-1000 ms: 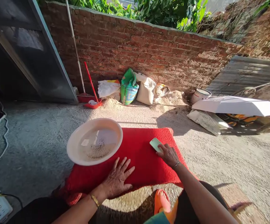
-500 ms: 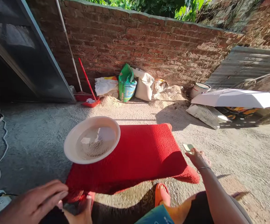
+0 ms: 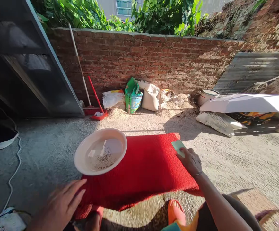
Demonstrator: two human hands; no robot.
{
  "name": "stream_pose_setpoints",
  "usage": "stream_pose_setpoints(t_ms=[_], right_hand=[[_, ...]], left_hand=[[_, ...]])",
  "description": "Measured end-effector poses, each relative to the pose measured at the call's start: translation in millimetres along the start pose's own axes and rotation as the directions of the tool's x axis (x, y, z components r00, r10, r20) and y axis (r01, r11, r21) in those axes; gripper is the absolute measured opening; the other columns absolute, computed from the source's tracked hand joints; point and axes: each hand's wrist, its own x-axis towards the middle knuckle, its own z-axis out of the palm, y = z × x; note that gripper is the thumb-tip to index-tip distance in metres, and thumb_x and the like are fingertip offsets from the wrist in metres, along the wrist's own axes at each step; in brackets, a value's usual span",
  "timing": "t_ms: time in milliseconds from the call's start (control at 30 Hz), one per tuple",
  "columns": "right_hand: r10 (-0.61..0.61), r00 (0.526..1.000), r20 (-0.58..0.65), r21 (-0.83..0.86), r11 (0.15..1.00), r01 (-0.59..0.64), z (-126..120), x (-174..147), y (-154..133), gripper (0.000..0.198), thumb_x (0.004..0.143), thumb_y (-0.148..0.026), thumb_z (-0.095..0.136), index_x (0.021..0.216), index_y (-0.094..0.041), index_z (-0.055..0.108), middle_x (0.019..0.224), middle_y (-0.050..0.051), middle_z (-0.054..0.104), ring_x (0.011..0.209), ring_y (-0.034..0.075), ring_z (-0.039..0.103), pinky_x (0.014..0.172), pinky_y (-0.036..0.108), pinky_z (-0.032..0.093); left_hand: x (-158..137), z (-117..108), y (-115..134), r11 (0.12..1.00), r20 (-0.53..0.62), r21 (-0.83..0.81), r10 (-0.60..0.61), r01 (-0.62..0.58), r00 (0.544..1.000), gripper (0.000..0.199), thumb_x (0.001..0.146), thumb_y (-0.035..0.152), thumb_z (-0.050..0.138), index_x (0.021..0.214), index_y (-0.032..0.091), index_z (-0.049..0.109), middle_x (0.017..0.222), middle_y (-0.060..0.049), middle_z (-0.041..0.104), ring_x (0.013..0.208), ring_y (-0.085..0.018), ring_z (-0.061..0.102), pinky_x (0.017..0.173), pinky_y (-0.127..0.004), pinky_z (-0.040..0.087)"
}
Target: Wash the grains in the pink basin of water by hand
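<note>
A bright red fuzzy cloth (image 3: 144,160) lies over a low bench or table in front of my knees. At its left end stands a pale round basin (image 3: 81,157) with clear water (image 3: 105,154) in it. My right hand (image 3: 191,160) grips a pale green flat rectangular piece (image 3: 178,147) over the cloth's right end; its exact kind I cannot make out. Whether the piece touches the cloth is unclear. My left hand (image 3: 65,200), slightly blurred, holds nothing, its fingers apart beside the cloth's front left corner.
Along the brick wall (image 3: 120,64) stand a green sack (image 3: 132,96), a beige sack (image 3: 151,98) and a red dustpan (image 3: 99,116). To the right, a white umbrella (image 3: 247,102) covers some things. A white cable (image 3: 15,170) and power strip (image 3: 9,219) lie at the left.
My right hand has moved left with the green piece, from beside the cloth to over its right end. My left hand has shifted right, closer to the cloth's corner. The view has tilted up.
</note>
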Motion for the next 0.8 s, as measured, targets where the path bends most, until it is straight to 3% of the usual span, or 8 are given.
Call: stream_pose_setpoints(t_ms=[100, 200, 367, 467, 533, 600, 700, 800], right_hand=[[-0.307, 0.951, 0.043, 0.099, 0.948, 0.302, 20.0, -13.4, -57.4, 0.034, 0.091, -0.045, 0.054, 0.118, -0.027, 0.061, 0.109, 0.008, 0.058, 0.096, 0.021, 0.058, 0.086, 0.033, 0.039], [-0.373, 0.923, 0.095, 0.125, 0.924, 0.361, 35.0, -11.8, -78.5, 0.035, 0.091, -0.046, 0.055, 0.120, -0.027, 0.060, 0.113, 0.008, 0.058, 0.102, 0.022, 0.057, 0.089, 0.033, 0.038], [-0.010, 0.989, 0.145, -0.015, 1.000, 0.013, 19.9, 16.5, -10.8, 0.039, 0.092, -0.046, 0.050, 0.124, -0.025, 0.057, 0.113, 0.011, 0.058, 0.101, 0.025, 0.060, 0.088, 0.037, 0.038], [0.333, 0.937, 0.102, -0.130, 0.939, -0.320, 2.8, 30.5, 37.7, 0.040, 0.093, -0.048, 0.044, 0.119, -0.022, 0.061, 0.111, 0.014, 0.058, 0.098, 0.027, 0.061, 0.087, 0.041, 0.039], [0.402, 0.912, 0.082, -0.105, 0.914, -0.393, -1.9, 33.3, 45.2, 0.041, 0.093, -0.049, 0.043, 0.119, -0.023, 0.061, 0.109, 0.013, 0.058, 0.097, 0.026, 0.061, 0.086, 0.040, 0.039], [0.315, 0.946, 0.077, 0.006, 0.949, -0.316, 1.7, 30.4, 27.0, 0.042, 0.093, -0.051, 0.044, 0.123, -0.025, 0.058, 0.108, 0.011, 0.058, 0.093, 0.023, 0.061, 0.084, 0.036, 0.040], [0.008, 0.998, 0.063, 0.154, 0.988, -0.018, 19.5, 21.9, -30.2, 0.041, 0.092, -0.051, 0.048, 0.124, -0.027, 0.058, 0.107, 0.009, 0.058, 0.093, 0.021, 0.060, 0.083, 0.032, 0.039], [-0.260, 0.965, 0.043, 0.177, 0.952, 0.249, 37.1, 20.3, -75.7, 0.037, 0.092, -0.050, 0.051, 0.120, -0.027, 0.060, 0.111, 0.008, 0.057, 0.101, 0.022, 0.057, 0.089, 0.033, 0.036]], left_hand=[[36.4, 67.8, 23.1, 0.968, 0.108, -0.056, 0.248, -0.243, 0.963, 0.033, 0.093, 0.036, 0.049, 0.121, 0.033, 0.066, 0.120, -0.001, 0.069, 0.111, -0.021, 0.064, 0.094, -0.035, 0.053], [51.8, 133.1, 57.0, 0.921, 0.184, -0.066, 0.389, -0.384, 0.903, 0.047, 0.091, 0.042, 0.056, 0.137, 0.033, 0.054, 0.146, -0.005, 0.051, 0.134, -0.027, 0.046, 0.109, -0.046, 0.041], [46.2, 170.7, 67.8, 0.932, 0.355, -0.137, 0.362, -0.335, 0.862, 0.078, 0.081, 0.060, 0.065, 0.149, 0.038, 0.035, 0.161, -0.008, 0.025, 0.145, -0.034, 0.026, 0.115, -0.057, 0.024], [45.3, 167.6, 62.8, 0.930, 0.453, -0.183, 0.368, -0.319, 0.812, 0.085, 0.077, 0.064, 0.066, 0.150, 0.039, 0.032, 0.162, -0.009, 0.020, 0.146, -0.036, 0.023, 0.115, -0.061, 0.020], [44.9, 167.4, 62.1, 0.929, 0.459, -0.176, 0.371, -0.327, 0.807, 0.089, 0.075, 0.063, 0.069, 0.151, 0.039, 0.030, 0.162, -0.011, 0.019, 0.146, -0.037, 0.022, 0.115, -0.062, 0.018], [42.6, 171.1, 62.6, 0.924, 0.418, -0.146, 0.381, -0.352, 0.825, 0.094, 0.073, 0.061, 0.072, 0.152, 0.038, 0.027, 0.162, -0.013, 0.019, 0.146, -0.038, 0.022, 0.114, -0.063, 0.017], [37.4, 181.0, 62.5, 0.912, 0.319, -0.082, 0.405, -0.401, 0.857, 0.097, 0.073, 0.059, 0.072, 0.153, 0.036, 0.024, 0.161, -0.014, 0.021, 0.145, -0.039, 0.022, 0.114, -0.063, 0.015], [34.3, 189.3, 60.1, 0.899, 0.242, -0.022, 0.428, -0.437, 0.871, 0.095, 0.074, 0.062, 0.069, 0.153, 0.036, 0.025, 0.160, -0.013, 0.025, 0.144, -0.039, 0.024, 0.114, -0.061, 0.013]])
